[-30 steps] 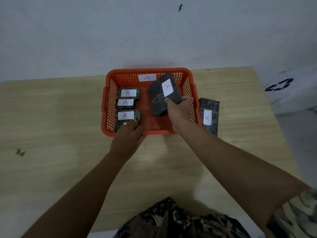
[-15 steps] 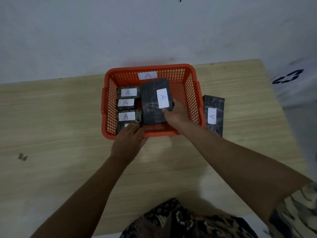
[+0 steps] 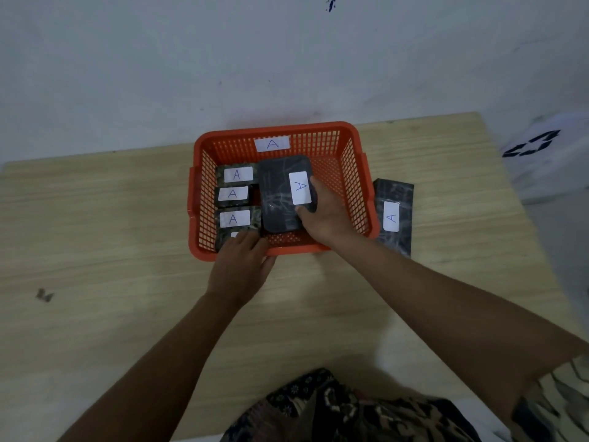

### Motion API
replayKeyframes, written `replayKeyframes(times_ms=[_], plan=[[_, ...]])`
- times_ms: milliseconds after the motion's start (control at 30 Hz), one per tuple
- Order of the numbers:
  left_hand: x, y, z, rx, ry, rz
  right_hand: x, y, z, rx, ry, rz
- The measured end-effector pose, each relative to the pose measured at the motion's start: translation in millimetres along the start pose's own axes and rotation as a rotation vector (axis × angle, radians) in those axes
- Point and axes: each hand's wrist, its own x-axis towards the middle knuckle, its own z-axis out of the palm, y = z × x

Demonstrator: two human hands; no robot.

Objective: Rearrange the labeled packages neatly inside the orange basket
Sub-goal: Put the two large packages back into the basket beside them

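Observation:
The orange basket (image 3: 357,173) stands at the table's far middle, with an "A" label on its back wall. Along its left side lie several small dark packages with white "A" labels (image 3: 237,174). A large dark package (image 3: 275,196) with an "A" label lies flat in the basket's middle. My right hand (image 3: 325,212) grips its right edge, fingers curled around it. My left hand (image 3: 240,263) rests on the basket's front rim, fingers on the nearest small package, which is mostly hidden. Another long dark labeled package (image 3: 393,215) lies on the table just right of the basket.
The wooden table (image 3: 111,250) ends at a white wall behind the basket. A small dark mark (image 3: 44,295) sits at the left. A white bag with black print (image 3: 535,145) lies beyond the table's right edge. Patterned clothing shows at the bottom.
My right hand has lowered the large package from a tilted hold above the basket down flat beside the small packages. My left hand has stayed at the front rim.

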Motion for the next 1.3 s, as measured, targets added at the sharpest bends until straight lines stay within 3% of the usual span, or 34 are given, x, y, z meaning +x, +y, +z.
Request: replayKeyframes(times_ms=[167,300,367,500,633,900,1000,1133,1300], plan=[[4,13,2,0.028,-0.026,0.053,-32,9,-44,-0.072,0.407,-0.227],[23,37,6,-0.020,-0.078,0.130,-60,49,-80,-0.126,0.612,-0.039],[28,44,6,-0.041,-0.113,0.124,-70,72,-88,-0.197,0.584,0.124],[32,46,4,-0.039,-0.108,0.055,-77,99,-89,-0.215,0.369,0.452],[35,50,3,-0.045,-0.133,-0.054,-73,106,-80,-0.158,0.315,0.547],[39,53,-2,-0.022,-0.169,-0.097,-67,99,-73,0.155,0.402,0.491],[38,54,-4,-0.033,-0.183,-0.096,-70,87,-80,0.337,0.506,0.423],[39,55,-6,-0.037,-0.187,-0.102,-69,60,-98,0.402,0.725,0.244],[40,54,-6,-0.036,-0.205,-0.112,-60,17,-104,0.357,0.773,-0.012]])
